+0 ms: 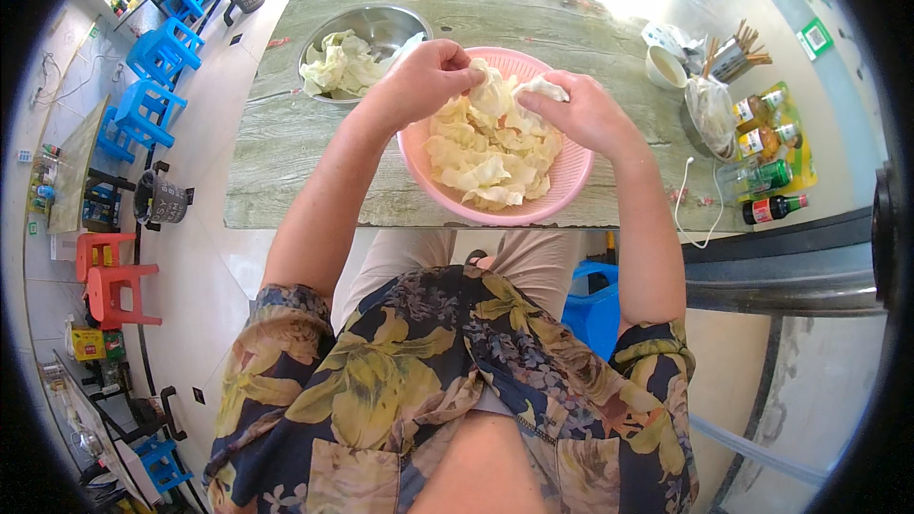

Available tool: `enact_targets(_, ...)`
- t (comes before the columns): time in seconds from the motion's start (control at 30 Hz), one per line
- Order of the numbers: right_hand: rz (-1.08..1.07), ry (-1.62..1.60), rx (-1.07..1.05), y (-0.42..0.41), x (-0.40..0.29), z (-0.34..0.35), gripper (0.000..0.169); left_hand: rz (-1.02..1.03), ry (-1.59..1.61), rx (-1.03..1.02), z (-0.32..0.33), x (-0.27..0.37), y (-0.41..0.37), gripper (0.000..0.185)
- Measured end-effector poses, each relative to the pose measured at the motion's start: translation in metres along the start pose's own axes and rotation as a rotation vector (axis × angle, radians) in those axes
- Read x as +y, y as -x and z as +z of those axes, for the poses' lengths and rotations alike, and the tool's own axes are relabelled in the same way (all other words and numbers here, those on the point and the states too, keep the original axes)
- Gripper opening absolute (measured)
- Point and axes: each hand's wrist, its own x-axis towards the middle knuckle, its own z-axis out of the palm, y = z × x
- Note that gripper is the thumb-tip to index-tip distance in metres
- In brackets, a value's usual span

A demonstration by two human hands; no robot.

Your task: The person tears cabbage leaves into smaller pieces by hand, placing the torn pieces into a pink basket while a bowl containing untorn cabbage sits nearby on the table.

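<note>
A pink plastic colander (575, 182) stands at the table's front edge, holding many torn pieces of pale cabbage (493, 157). Above its far half, my left hand (435, 78) pinches a pale cabbage piece (488, 89) between thumb and fingers. My right hand (585, 111) grips another whitish leaf piece (544, 88) close beside it. Whether the two pieces are still joined cannot be made out. Left of the colander sits a stainless steel bowl (378, 18) with larger cabbage leaves (343, 64) in it, partly hidden behind my left wrist.
The wooden-patterned table (285, 157) carries a white bowl (665, 68), a chopstick holder (728, 61), a bag-covered bowl (708, 118), several bottles (775, 208) and a white cable (685, 207) on the right. Blue stools (150, 111) and a bin (161, 198) stand left. A blue stool (593, 303) is below.
</note>
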Motion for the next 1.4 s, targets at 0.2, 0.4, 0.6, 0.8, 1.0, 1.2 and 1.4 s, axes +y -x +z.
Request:
enact_targets(0.2, 0.261, -0.575, -0.252, 0.004, -0.004, -0.015, 0.04, -0.005, 0.097, 0.149, 0.001, -0.009, 0.001, 0.026)
enact_targets(0.4, 0.169, -0.493, -0.094, 0.002, 0.001, -0.01, 0.04, -0.004, 0.114, 0.157, -0.005, 0.003, 0.014, 0.028)
enact_targets(0.6, -0.17, 0.033, 0.159, -0.005, 0.035, -0.002, 0.055, -0.002, -0.352, -0.063, 0.012, 0.007, 0.015, 0.039)
enact_targets(0.8, 0.006, 0.086, 0.008, 0.008, -0.007, 0.012, 0.038, 0.163, -0.835, -0.046, 0.046, -0.01, 0.022, 0.04)
enact_targets(1.0, -0.029, 0.344, -0.166, 0.008, 0.005, 0.055, 0.03, 0.045, -0.881, -0.07, 0.039, -0.006, 0.014, 0.028)
enact_targets(1.2, 0.087, -0.383, -0.051, 0.006, -0.005, 0.012, 0.02, -0.025, -0.008, 0.1, 0.008, -0.008, 0.016, 0.035)
enact_targets(1.4, 0.132, -0.6, -0.141, 0.008, -0.008, 0.004, 0.016, -0.047, 0.243, -0.045, 0.016, 0.006, 0.027, 0.031)
